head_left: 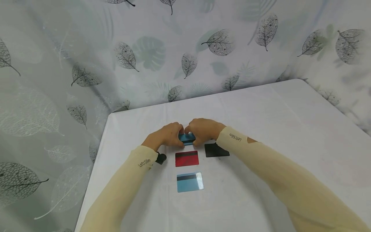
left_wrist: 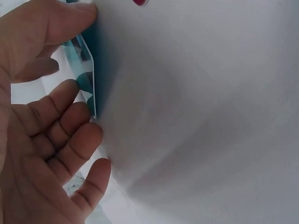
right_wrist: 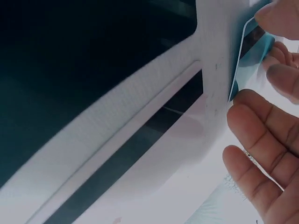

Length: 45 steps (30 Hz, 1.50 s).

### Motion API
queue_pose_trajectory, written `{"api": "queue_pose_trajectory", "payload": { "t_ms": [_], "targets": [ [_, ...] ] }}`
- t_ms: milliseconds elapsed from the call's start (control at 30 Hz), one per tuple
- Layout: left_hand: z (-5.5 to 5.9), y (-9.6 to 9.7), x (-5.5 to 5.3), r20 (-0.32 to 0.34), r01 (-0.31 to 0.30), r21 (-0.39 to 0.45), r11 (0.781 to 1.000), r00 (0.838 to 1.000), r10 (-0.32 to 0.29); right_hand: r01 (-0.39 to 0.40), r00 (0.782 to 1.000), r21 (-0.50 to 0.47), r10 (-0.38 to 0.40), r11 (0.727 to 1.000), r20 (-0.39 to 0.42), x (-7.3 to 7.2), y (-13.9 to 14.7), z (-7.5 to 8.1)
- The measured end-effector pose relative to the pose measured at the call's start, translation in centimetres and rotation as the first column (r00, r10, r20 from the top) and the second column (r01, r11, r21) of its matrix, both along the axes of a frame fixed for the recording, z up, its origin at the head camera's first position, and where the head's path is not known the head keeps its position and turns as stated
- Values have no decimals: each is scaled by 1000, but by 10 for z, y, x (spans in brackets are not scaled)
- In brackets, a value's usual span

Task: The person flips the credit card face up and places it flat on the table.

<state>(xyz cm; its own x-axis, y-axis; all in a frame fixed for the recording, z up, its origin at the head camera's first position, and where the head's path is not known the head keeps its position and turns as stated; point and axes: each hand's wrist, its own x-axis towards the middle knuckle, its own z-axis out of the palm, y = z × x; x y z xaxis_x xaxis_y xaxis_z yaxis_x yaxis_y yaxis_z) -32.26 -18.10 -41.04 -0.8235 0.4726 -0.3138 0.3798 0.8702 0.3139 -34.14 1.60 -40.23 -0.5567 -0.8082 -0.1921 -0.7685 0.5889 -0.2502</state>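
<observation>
While the striped blue card [head_left: 186, 138] is gripped at both ends, the step in hand is judged to be the placing or straightening of that card at the far end of a column. The near end is pinched off by the thumbs, with the forefingers set on the far side; the left hand [head_left: 170, 134] is placed at one short end and the right hand [head_left: 204, 129] at the other. The remaining fingers are loosely bent and, as far as can be seen, not wrapped round anything. Whether the white table [head_left: 226, 203] is touched by the card cannot be told. Nearer the person, a red card [head_left: 186, 160] and then a light blue card [head_left: 186, 185] are lined up; a black card [head_left: 214, 150] is left below the right wrist. An even, level release by both hands seems to be called for, lest the card be skewed.
</observation>
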Motion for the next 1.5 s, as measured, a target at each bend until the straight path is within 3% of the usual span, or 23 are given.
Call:
{"api": "queue_pose_trajectory", "payload": {
  "t_ms": [400, 767, 1133, 1500],
  "targets": [
    [-2, -4, 2, -57, 14, 84, 996, 998, -9, 42, 999, -11, -42, 999, -35, 1, -5, -5],
    [6, -7, 10, -91, 26, 200, 979, 996, -8, 108, 994, -60, -107, 992, 20, 3, -5, -4],
    [8, -13, 17, -60, -47, 308, 950, 996, 69, 100, 995, -103, -96, 990, 41, 1, -9, -4],
    [2, -21, 20, -46, -89, 303, 949, 993, 108, 129, 990, -103, -122, 986, 70, 5, -9, 5]
  ]
}}
